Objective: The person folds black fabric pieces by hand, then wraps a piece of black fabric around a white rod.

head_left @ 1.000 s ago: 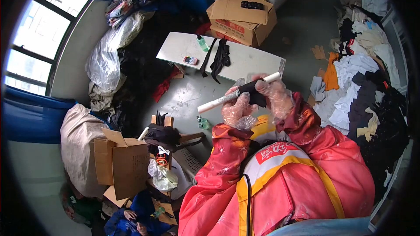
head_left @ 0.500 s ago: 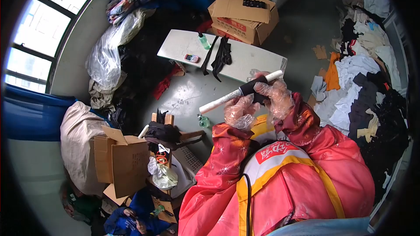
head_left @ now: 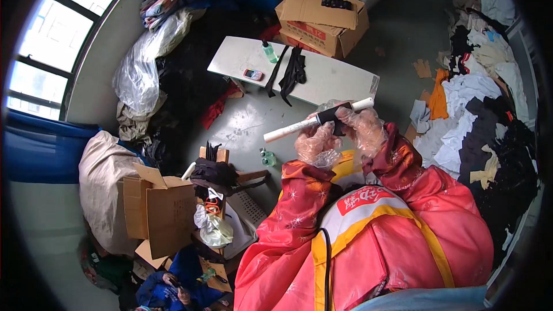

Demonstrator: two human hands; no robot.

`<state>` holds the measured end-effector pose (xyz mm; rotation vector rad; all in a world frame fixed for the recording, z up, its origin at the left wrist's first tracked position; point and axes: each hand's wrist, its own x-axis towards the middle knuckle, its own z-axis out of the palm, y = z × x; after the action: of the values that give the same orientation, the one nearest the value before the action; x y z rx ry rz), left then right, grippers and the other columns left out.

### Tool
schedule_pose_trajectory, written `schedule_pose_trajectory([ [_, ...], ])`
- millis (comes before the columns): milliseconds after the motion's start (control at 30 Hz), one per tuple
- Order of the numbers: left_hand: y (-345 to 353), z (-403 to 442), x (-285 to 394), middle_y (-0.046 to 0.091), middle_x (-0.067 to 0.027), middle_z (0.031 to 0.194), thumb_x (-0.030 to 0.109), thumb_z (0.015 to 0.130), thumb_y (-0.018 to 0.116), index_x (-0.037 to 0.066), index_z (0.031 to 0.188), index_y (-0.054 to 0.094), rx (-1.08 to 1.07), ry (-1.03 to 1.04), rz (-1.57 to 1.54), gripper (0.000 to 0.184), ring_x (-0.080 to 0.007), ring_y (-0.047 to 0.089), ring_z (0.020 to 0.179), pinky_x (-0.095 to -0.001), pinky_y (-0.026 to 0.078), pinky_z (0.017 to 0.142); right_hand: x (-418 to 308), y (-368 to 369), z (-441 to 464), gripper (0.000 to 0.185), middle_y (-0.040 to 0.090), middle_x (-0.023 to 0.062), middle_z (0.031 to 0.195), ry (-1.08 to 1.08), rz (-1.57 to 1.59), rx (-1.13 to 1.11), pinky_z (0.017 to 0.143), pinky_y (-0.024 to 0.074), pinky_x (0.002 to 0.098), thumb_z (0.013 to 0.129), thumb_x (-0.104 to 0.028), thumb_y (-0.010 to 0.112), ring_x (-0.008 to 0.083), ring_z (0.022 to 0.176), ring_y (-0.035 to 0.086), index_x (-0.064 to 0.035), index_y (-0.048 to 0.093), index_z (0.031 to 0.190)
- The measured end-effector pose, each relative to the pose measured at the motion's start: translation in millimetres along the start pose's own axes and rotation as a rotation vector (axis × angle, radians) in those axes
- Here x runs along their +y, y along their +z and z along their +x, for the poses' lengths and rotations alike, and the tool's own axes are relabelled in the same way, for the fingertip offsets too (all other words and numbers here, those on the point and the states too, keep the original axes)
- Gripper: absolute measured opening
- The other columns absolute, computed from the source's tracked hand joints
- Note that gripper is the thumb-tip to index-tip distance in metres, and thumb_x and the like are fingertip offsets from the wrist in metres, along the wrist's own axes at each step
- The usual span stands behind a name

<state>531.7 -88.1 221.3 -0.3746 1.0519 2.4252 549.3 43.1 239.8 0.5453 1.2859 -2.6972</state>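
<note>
A white tube [head_left: 286, 131] with a black fabric piece [head_left: 329, 115] around its right part is held up in front of my body, slightly tilted with the right end higher. My left hand [head_left: 317, 143], in a clear plastic glove, is closed around the tube at the fabric's left edge. In the same kind of glove, my right hand [head_left: 365, 129] is closed on the black fabric near the tube's right end. Some fabric hangs below the tube between the hands. Fingertips are partly hidden by the crinkled gloves.
Beyond my hands stands a white bench [head_left: 230, 60] with a green bottle [head_left: 269, 52], a phone [head_left: 253, 75] and black strips [head_left: 294, 72]. Another bottle [head_left: 267, 158] is on the floor. Cloth heaps [head_left: 466, 98] lie right; an open carton [head_left: 170, 213] and a person in blue [head_left: 184, 279] are left.
The tube has levelled a little: its left end is higher and its right end lower. Both hands keep their hold, with the right hand shifted slightly.
</note>
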Motion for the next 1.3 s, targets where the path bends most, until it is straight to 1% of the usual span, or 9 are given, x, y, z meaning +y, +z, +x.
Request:
schedule_pose_trajectory([
  [67,-6.6,6.3,-2.5,0.058,-0.0082,0.081,0.001,0.078,0.061,0.003,0.1,0.052,0.013,-0.13,-0.028,0.025,-0.017,0.056,0.056,-0.0275,0.047,0.046,1.3,-3.1,0.4,0.029,0.059,0.0051,0.086,-0.027,-0.041,0.018,0.062,0.0459,0.0211,0.079,-0.018,0.066,0.0103,0.073,0.057,-0.0034,0.056,0.102],
  [200,-7.8,5.7,-1.9,0.058,-0.0085,0.079,0.002,0.077,0.063,0.001,0.096,0.053,0.068,-0.118,-0.02,0.021,-0.0166,0.055,0.055,-0.0273,0.047,0.047,-1.5,3.7,-3.1,0.028,0.059,0.0048,0.083,-0.067,-0.048,0.066,0.055,0.0452,0.0193,0.08,-0.017,0.065,0.0103,0.067,0.057,-0.0029,0.056,0.102],
  [433,-8.9,5.7,-4.5,0.058,-0.0121,0.088,0.0,0.079,0.057,-0.003,0.099,0.051,0.043,-0.053,-0.131,0.021,-0.0203,0.058,0.07,-0.03,0.05,0.055,-4.3,8.5,-5.4,0.024,0.056,-0.0011,0.075,-0.066,-0.108,0.12,0.054,0.0388,0.0194,0.076,-0.016,0.069,0.0062,0.064,0.05,-0.006,0.06,0.096],
  [833,-7.3,1.3,3.1,0.057,-0.0129,0.093,0.004,0.082,0.057,0.003,0.11,0.046,-0.115,-0.108,-0.217,0.031,-0.022,0.059,0.08,-0.0316,0.051,0.062,-10.2,6.6,-13.4,0.034,0.057,0.0078,0.093,-0.028,0.007,-0.024,0.071,0.048,0.0257,0.078,-0.003,0.062,0.013,0.075,0.056,-0.0023,0.051,0.11],
  [933,-3.2,-2.4,-4.8,0.057,-0.0124,0.093,0.004,0.08,0.059,0.006,0.114,0.043,-0.104,-0.007,-0.259,0.037,-0.0218,0.058,0.081,-0.0337,0.051,0.064,1.9,-10.3,-3.0,0.034,0.056,0.0055,0.093,-0.092,0.175,-0.035,0.07,0.0472,0.0235,0.079,-0.008,0.063,0.0117,0.077,0.055,-0.0031,0.05,0.111],
  [1067,-3.8,-1.6,-10.9,0.056,-0.0127,0.092,0.0,0.077,0.061,0.005,0.116,0.04,-0.2,0.107,-0.301,0.044,-0.0239,0.058,0.082,-0.0365,0.051,0.068,28.1,-40.7,12.9,0.039,0.054,-0.0001,0.092,-0.063,0.358,-0.104,0.068,0.0432,0.0189,0.082,-0.027,0.063,0.0069,0.077,0.052,-0.0057,0.051,0.112],
  [1133,1.4,-2.4,-12.4,0.056,-0.0133,0.092,-0.001,0.075,0.061,0.005,0.116,0.039,-0.179,0.087,-0.304,0.047,-0.0244,0.058,0.081,-0.0367,0.051,0.07,64.3,-58.8,23.4,0.048,0.054,-0.0011,0.091,-0.057,0.434,-0.369,0.072,0.0417,0.0215,0.081,-0.038,0.062,0.0069,0.079,0.051,-0.0051,0.051,0.113],
  [1167,2.4,-3.2,-13.1,0.056,-0.0138,0.091,-0.003,0.074,0.061,0.004,0.117,0.038,-0.152,0.072,-0.305,0.049,-0.0249,0.058,0.081,-0.0368,0.051,0.071,16.7,2.7,-11.2,0.056,0.054,-0.0005,0.09,-0.026,0.266,-0.315,0.077,0.0404,0.0248,0.079,-0.047,0.06,0.0085,0.081,0.051,-0.0031,0.051,0.111],
  [1300,3.6,-3.4,-10.3,0.056,-0.0173,0.097,-0.005,0.072,0.059,0.001,0.118,0.035,-0.147,0.094,-0.137,0.053,-0.0252,0.06,0.079,-0.0368,0.051,0.076,14.5,-2.7,-6.8,0.062,0.054,0.0024,0.094,0.009,0.16,-0.343,0.082,0.0406,0.029,0.078,-0.053,0.057,0.0108,0.084,0.053,-0.0012,0.049,0.111],
])
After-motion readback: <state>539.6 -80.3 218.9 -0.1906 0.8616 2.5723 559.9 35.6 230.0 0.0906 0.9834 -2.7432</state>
